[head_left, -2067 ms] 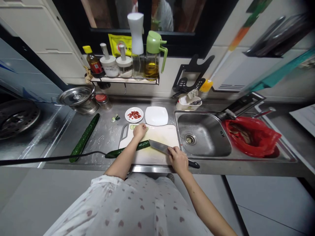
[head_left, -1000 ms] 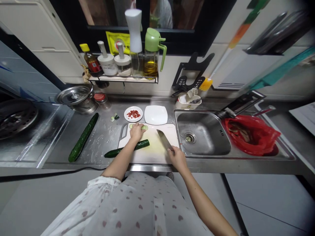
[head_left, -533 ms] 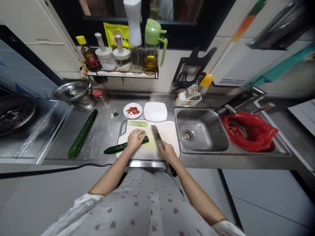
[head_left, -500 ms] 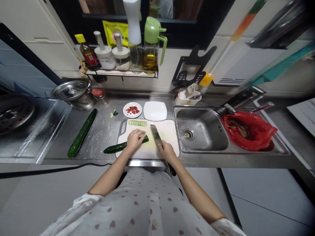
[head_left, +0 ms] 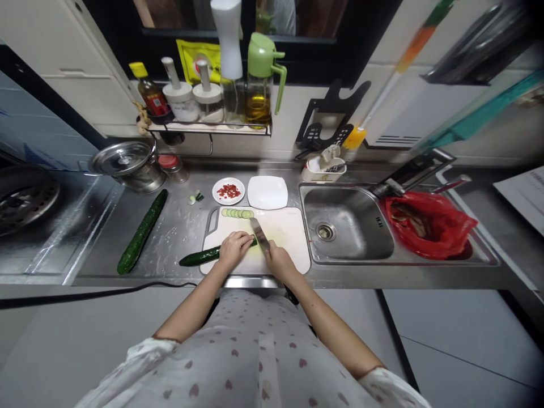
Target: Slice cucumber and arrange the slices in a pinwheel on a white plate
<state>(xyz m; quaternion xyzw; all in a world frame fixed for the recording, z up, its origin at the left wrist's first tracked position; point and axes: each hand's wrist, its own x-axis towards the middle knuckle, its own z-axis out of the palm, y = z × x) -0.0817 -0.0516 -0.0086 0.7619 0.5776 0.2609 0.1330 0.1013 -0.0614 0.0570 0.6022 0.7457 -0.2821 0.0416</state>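
Note:
On the white cutting board (head_left: 293, 232) lies a dark green cucumber (head_left: 199, 257), its left end reaching past the board's edge. My left hand (head_left: 234, 249) is closed over the cucumber near its cut right end. In my right hand (head_left: 279, 263) is a kitchen knife (head_left: 259, 234), gripped at the handle, its blade beside that cut end; whether it touches is hard to see. A row of overlapping cucumber slices (head_left: 237, 213) lies along the board's upper left. Behind the board are a plate of chopped red pieces (head_left: 228, 191) and a white square plate (head_left: 267, 192).
A second cucumber (head_left: 142, 232) rests on the steel counter at left, near a lidded pot (head_left: 127, 164) and a red-lidded jar (head_left: 173, 168). The sink (head_left: 348, 224) adjoins the board on the right, with a red plastic bag (head_left: 431, 226) beyond. Above hangs a condiment shelf (head_left: 212, 129).
My right hand has brought the knife leftward, from apart from the cucumber to right beside its cut end. My left hand stays on the cucumber, its fingers slightly shifted.

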